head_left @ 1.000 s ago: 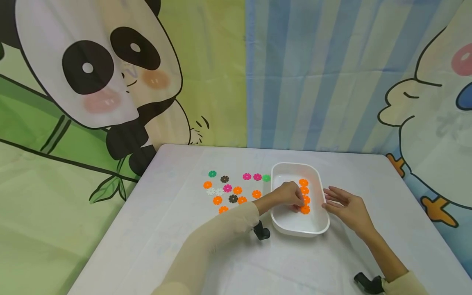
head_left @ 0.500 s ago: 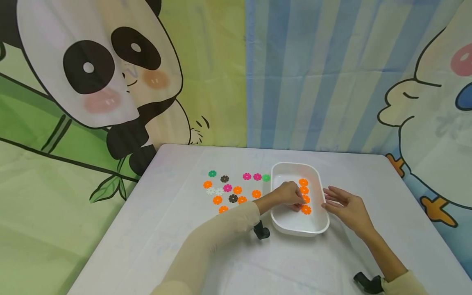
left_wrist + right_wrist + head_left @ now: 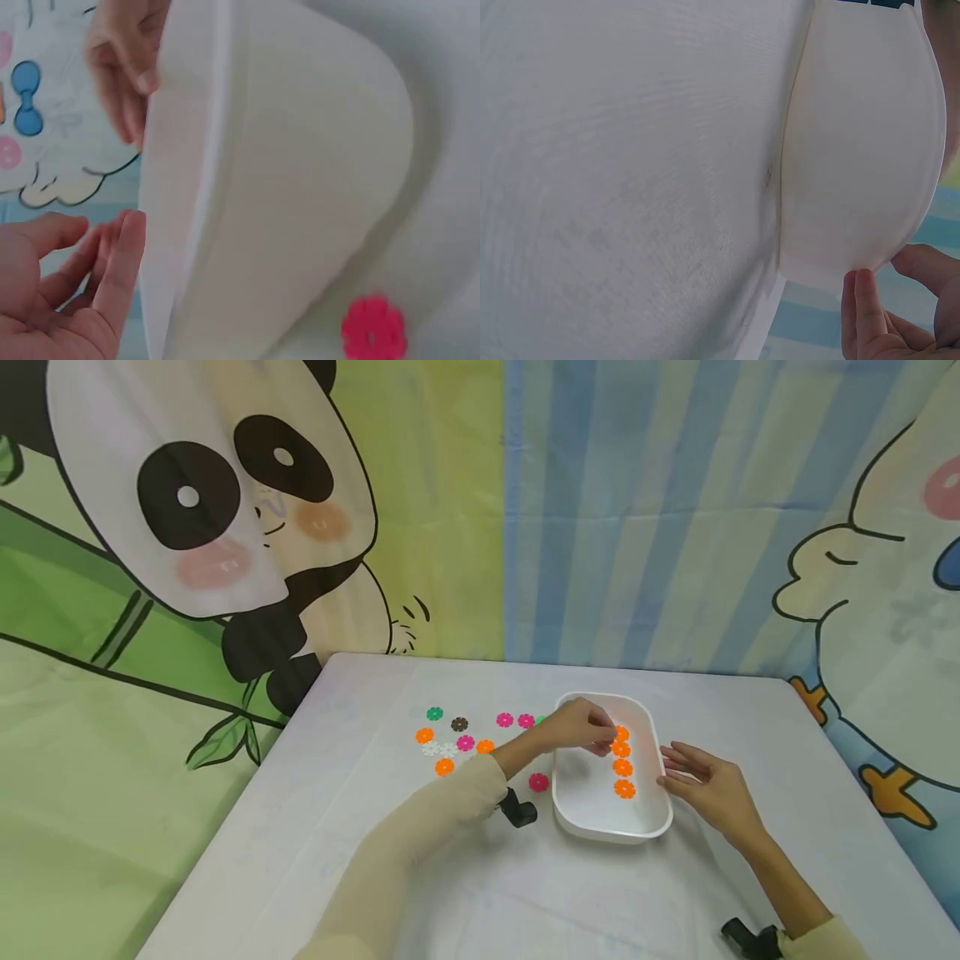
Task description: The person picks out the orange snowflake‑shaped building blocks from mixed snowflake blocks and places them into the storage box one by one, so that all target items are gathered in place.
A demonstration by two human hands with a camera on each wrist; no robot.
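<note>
Four orange discs [image 3: 622, 767] in tray [image 3: 573, 810], head view only | left grip [image 3: 581, 728] unclear; right hand [image 3: 701, 785] spread

Near half of table [image 3: 525, 893] bare: free passage toward tray [image 3: 609, 831]. Left of tray: scattered discs [image 3: 465, 742], pink disc [image 3: 538, 782] just beside tray wall, left hand [image 3: 581, 727] over far-left rim. Right side: right hand [image 3: 705, 785] against tray wall. Backdrop [image 3: 600, 510] closes far edge.

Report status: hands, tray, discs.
Left hand over white tray, grip unclear. Right hand open against tray's side. Orange discs inside. Nothing blocking.
</note>
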